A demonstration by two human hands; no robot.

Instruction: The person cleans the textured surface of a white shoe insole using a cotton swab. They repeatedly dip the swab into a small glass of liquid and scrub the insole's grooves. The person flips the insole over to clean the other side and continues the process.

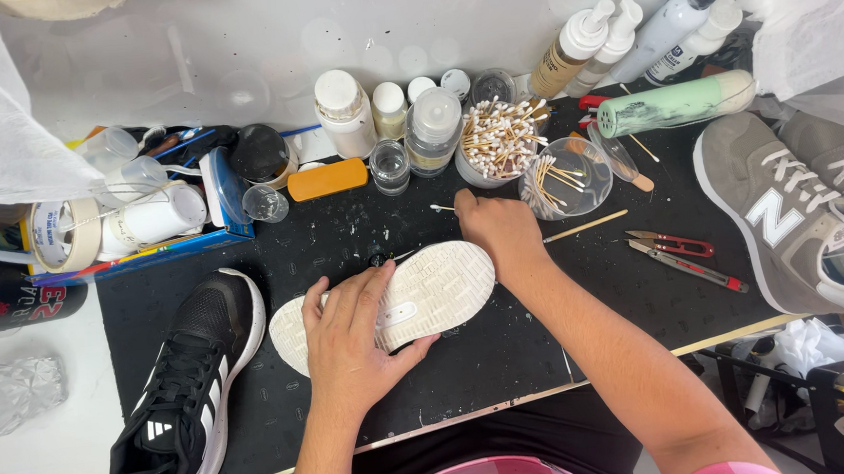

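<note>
Left hand lies flat across the middle of the white shoe, fingers spread, thumb hooked under the near edge: that grip is a press-and-clamp, pinning the shoe sole-up on the black worktop. Right hand sits at the far end of the sole, knuckles up, fingers curled together; something thin seems to be pinched there, and a cotton swab pokes out just beside it, but I cannot tell for sure that the fingers hold it.

Out from there: a small dark bottle cap sits just beyond the sole. A tub of cotton swabs, a clear glass jar and a clear bowl of sticks stand close behind the right hand. Red snips lie to the right, with grey sneakers past them; a black sneaker rests at the left.

The risks, as I judge them: the shoe rocks on its upper, so a lighter press could let it twist. A backward jerk of the right wrist could tip the jar or tub.
</note>
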